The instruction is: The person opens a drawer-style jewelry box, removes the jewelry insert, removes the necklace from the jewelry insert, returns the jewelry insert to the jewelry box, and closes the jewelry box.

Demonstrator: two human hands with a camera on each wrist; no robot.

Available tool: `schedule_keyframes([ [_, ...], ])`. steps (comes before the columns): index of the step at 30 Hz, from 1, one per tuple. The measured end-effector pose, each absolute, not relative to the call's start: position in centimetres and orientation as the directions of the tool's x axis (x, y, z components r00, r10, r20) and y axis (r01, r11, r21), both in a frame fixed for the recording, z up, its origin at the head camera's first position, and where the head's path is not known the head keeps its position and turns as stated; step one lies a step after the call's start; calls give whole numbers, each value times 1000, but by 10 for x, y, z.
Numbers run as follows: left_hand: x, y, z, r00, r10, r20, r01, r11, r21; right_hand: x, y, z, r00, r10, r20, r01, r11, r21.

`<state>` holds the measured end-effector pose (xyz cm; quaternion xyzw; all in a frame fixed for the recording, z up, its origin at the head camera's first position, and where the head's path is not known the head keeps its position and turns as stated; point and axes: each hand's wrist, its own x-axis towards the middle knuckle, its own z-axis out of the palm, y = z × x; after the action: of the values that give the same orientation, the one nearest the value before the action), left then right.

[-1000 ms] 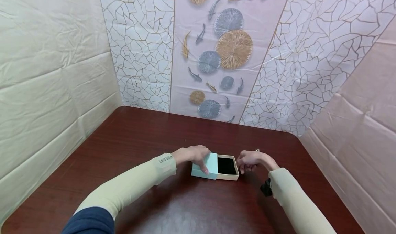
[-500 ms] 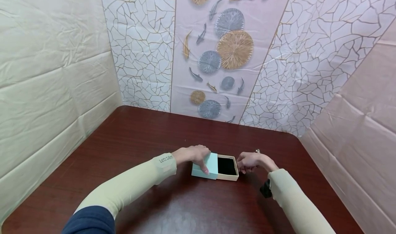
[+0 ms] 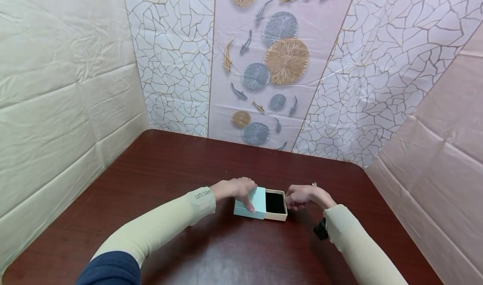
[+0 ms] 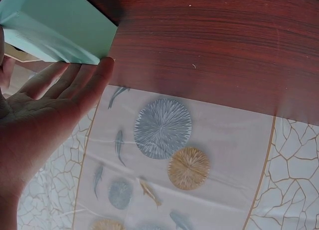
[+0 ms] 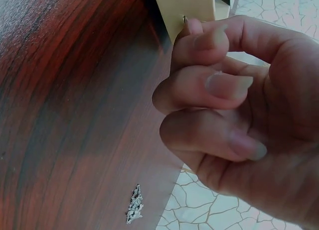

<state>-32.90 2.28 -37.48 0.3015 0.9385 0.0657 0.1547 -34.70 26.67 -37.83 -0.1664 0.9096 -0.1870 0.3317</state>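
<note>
A small drawer box lies on the table, with a light-blue sleeve (image 3: 259, 198) and a cream drawer (image 3: 276, 216) standing partly out to the right. Black lining (image 3: 275, 203) covers the drawer's inside. My left hand (image 3: 235, 189) grips the sleeve, thumb on the near side and fingers along the far side; the left wrist view shows those fingers (image 4: 89, 83) against the sleeve (image 4: 62, 28). My right hand (image 3: 300, 196) touches the drawer's right end with curled fingers. In the right wrist view, its foremost fingers meet the drawer's end wall (image 5: 179, 11) beside a small slit.
A small silver openwork ornament (image 5: 134, 205) lies on the dark red wood table (image 3: 211, 251), behind my right wrist in the head view. Patterned sheeting (image 3: 170, 67) rises at the table's back edge. Pale cloth walls (image 3: 68, 88) stand at both sides.
The drawer has slid a little left into the sleeve, and my right hand has moved left with it. My left hand and the sleeve stay in place.
</note>
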Motion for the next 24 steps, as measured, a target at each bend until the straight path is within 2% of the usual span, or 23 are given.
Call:
schedule_keyframes([
  [24, -330, 23, -375, -773, 585, -246, 541, 810, 228, -351, 251, -386, -720, -447, -530, -181, 859, -479],
])
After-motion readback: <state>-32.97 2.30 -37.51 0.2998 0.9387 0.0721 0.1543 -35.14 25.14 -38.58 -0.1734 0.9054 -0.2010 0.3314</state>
